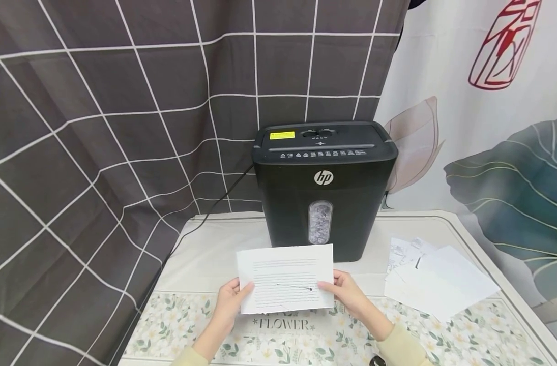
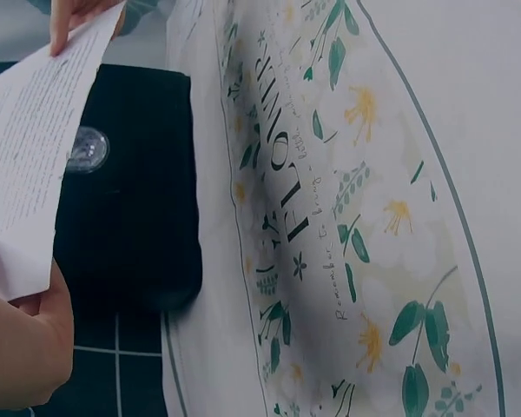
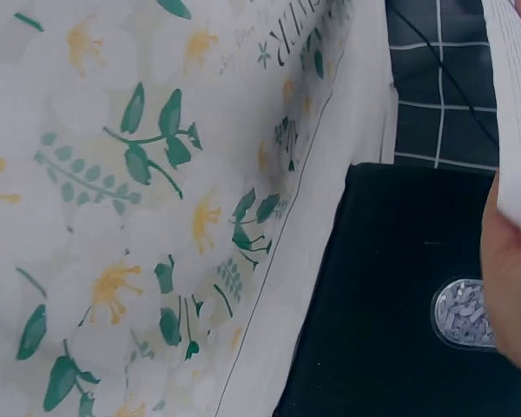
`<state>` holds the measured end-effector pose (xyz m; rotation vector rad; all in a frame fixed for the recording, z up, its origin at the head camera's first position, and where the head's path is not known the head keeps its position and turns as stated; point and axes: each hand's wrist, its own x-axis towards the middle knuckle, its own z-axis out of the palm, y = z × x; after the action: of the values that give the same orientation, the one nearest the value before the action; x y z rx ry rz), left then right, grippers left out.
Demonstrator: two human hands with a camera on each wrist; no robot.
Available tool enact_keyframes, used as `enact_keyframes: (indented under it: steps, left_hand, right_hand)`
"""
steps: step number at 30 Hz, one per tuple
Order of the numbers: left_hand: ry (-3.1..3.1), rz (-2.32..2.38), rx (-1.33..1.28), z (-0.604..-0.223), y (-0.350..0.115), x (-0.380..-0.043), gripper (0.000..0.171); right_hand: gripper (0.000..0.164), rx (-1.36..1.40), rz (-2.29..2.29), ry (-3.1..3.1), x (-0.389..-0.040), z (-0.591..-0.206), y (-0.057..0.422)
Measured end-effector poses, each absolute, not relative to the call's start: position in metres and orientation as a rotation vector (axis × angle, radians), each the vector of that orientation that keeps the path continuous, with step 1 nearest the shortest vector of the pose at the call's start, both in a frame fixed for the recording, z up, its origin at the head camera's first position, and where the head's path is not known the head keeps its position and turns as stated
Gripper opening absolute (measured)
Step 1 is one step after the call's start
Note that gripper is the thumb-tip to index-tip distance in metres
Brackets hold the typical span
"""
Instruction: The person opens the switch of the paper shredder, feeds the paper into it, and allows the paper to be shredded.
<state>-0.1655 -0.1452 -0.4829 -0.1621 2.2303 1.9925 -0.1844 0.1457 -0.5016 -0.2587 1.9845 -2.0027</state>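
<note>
Both hands hold up a printed sheet of paper [image 1: 285,300] by its two sides, in front of a black paper shredder [image 1: 287,203]. My left hand [image 1: 229,303] pinches the left edge, thumb on the printed face and fingers behind. On the right edge, my right hand [image 1: 350,293] does the same. Lines of text run across the sheet, with a dark line and dot over them, and its lower edge looks torn. The paper overlaps the shredder's lower front in the head view. Paper shreds [image 3: 465,314] show through the shredder's window.
Loose white papers [image 1: 447,279], some in torn pieces, lie at the right of the table. A floral cloth [image 1: 168,325] covers the table's front part. From the shredder a black cord [image 1: 200,223] runs left, along a dark grid-patterned curtain [image 1: 168,81].
</note>
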Motion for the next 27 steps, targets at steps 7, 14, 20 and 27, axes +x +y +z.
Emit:
enact_keyframes:
  steps: [7,14,20,27]
  left_hand:
    - [2.258,1.984,-0.065,-0.486,-0.137,-0.175,0.043]
    - [2.343,2.034,0.076,-0.483,-0.131,-0.187,0.022]
    - [2.356,2.036,0.207,-0.482,-0.127,-0.197,0.015]
    - [2.393,1.909,0.428,-0.475,-0.134,-0.21,0.014]
  right_hand:
    - [0.044,-0.169,-2.044,2.181,-0.18,-0.497,0.155]
    - [0.042,-0.076,-2.062,2.243,-0.178,-0.492,0.17]
    - [0.036,-0.07,-2.081,2.32,-0.179,-0.492,0.179]
    - [0.03,-0.146,-2.028,2.475,-0.184,-0.481,0.186]
